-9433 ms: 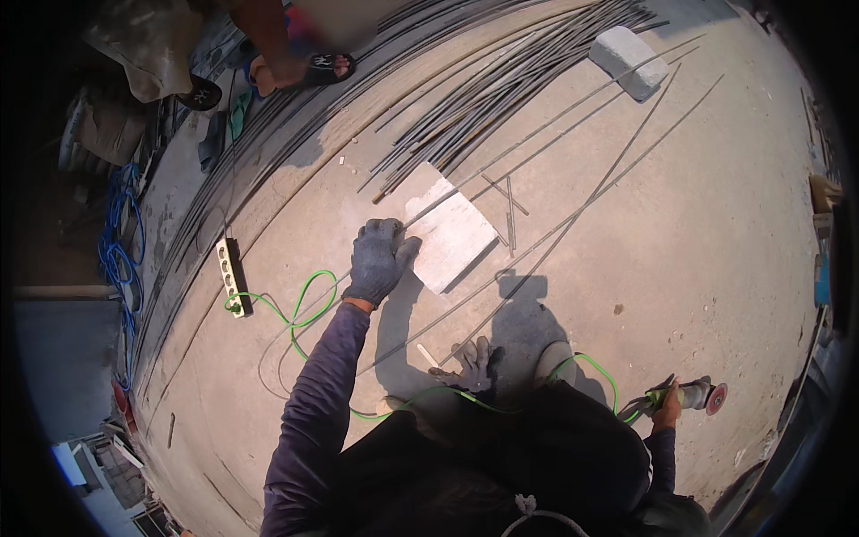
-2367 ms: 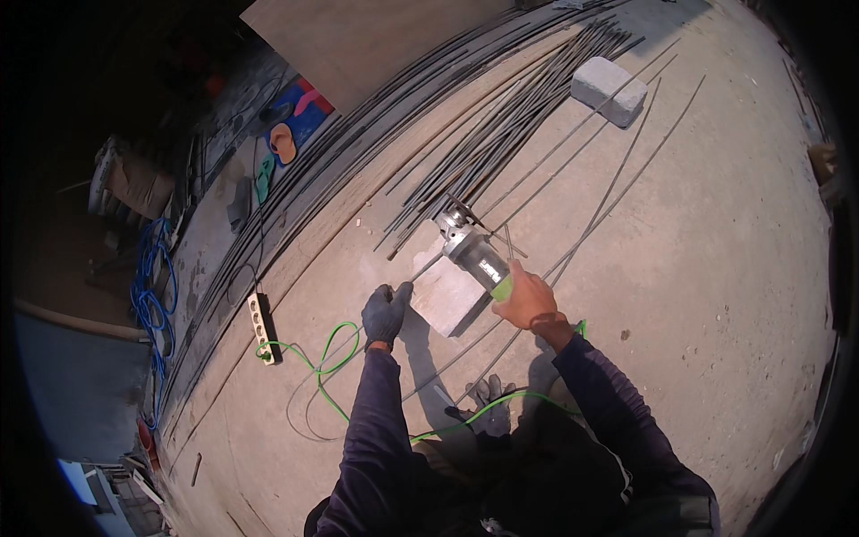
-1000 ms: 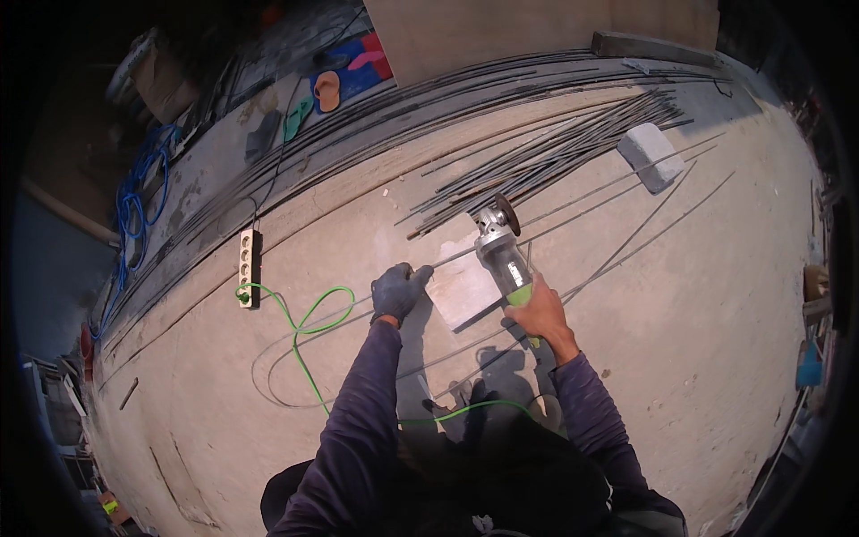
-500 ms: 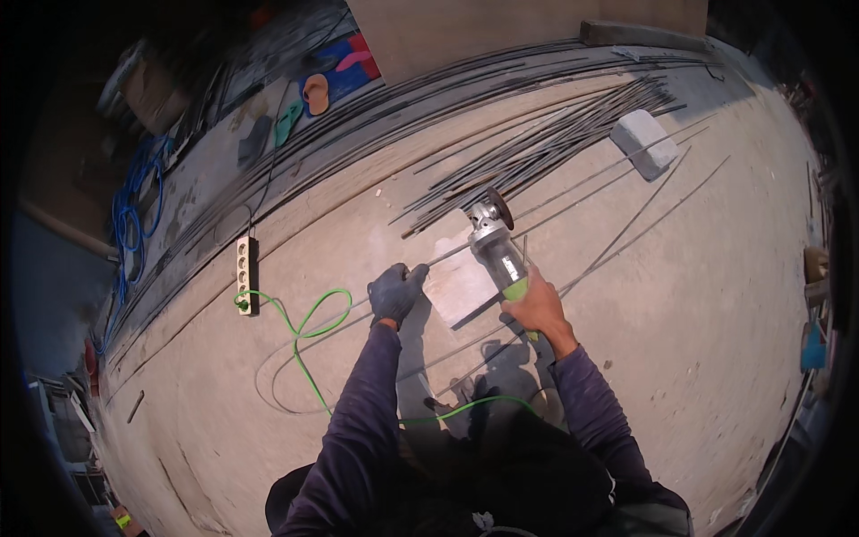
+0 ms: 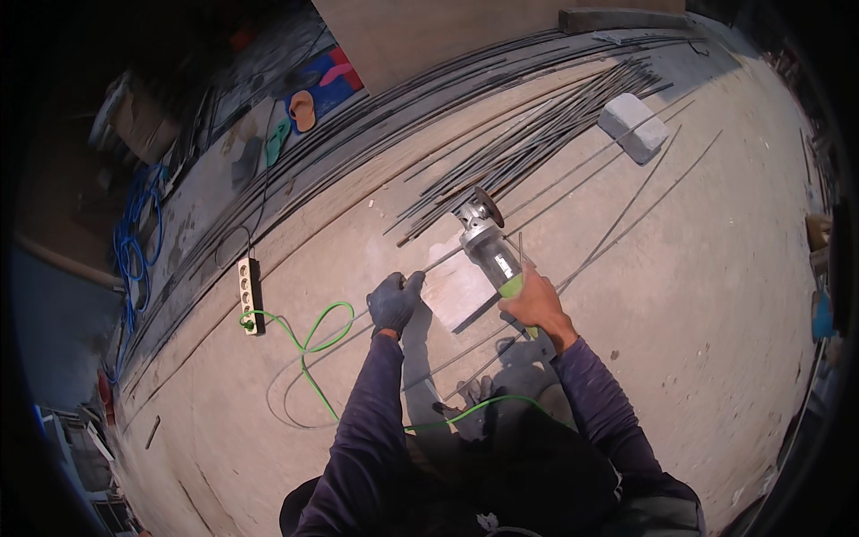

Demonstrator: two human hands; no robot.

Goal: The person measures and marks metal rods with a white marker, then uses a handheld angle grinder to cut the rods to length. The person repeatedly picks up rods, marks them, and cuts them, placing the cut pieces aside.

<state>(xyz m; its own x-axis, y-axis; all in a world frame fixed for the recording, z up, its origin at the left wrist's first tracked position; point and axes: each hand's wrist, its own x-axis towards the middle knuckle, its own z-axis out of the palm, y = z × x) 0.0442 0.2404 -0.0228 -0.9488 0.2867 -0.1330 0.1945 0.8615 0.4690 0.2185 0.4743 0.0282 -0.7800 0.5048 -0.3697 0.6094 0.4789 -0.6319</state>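
My left hand, in a dark glove, is closed around a thin steel rod. The rod slants up to the right, across a pale block and on towards a second block. My bare right hand is wrapped round the green-and-grey body of an angle grinder. Its disc is at the far end, close to the rod beyond the pale block; whether it touches the rod I cannot tell.
Many loose rods lie piled beyond the grinder. A green cord runs from a power strip at left towards my body. Farther off are a coiled blue hose and an orange sandal. Bent rods lie at right.
The whole view has turned slightly. The grinder's head sits a little farther left. Both hands keep their holds, the left on the rod and the right on the angle grinder.
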